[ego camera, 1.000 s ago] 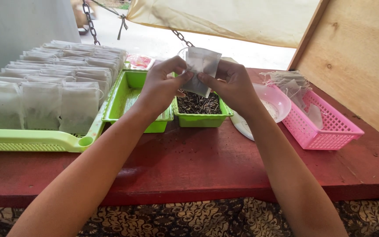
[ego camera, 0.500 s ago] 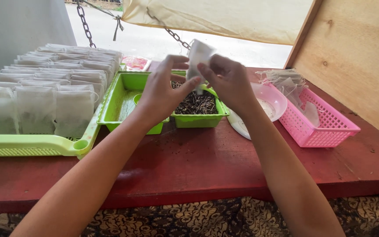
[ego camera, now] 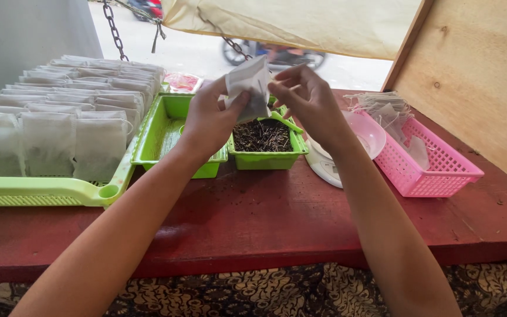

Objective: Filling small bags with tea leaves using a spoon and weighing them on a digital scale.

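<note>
Both hands, L (ego camera: 209,120) & R (ego camera: 306,100), pinch white pouch (ego camera: 249,88) above green tub (ego camera: 265,154); pouch contents hidden.

Open-fronted roadside stall or small packing stand. Red wooden counter (ego camera: 277,217) faces a street with a parked motorbike (ego camera: 277,54); canvas awning (ego camera: 300,23) on chains (ego camera: 112,29); trays of filled sachets (ego camera: 60,117).

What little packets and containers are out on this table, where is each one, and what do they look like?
Small white pouch: held up by left hand, right hand at its top.
Filled white pouches: rows in long green tray, left.
Empty white pouches: heaped in pink basket, right.
Small green tub: centre, holds dark dried bits.
</note>
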